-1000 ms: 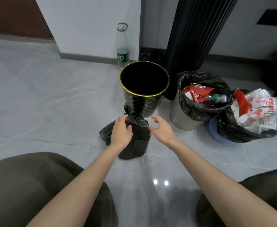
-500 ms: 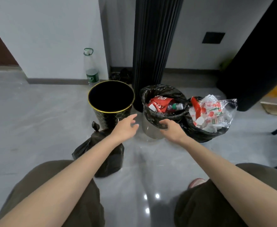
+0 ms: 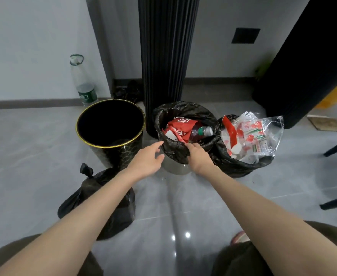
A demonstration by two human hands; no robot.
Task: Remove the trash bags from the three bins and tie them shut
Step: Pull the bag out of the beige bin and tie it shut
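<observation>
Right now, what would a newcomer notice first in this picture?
The middle bin's black bag, full of red wrappers, draws the eye: the right hand grips its near rim, the left hand hovers beside it, open. A tied black bag lies in front of the empty gold-rimmed bin.

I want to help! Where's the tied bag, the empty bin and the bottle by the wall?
tied black trash bag (image 3: 123, 214), head view, side.
empty gold-rimmed bin (image 3: 120, 156), head view, front wall.
clear plastic bottle (image 3: 82, 80), head view, body.

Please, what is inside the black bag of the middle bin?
Red packaging and a plastic bottle lie on top in the black bag. Anything deeper is covered by them.
</observation>
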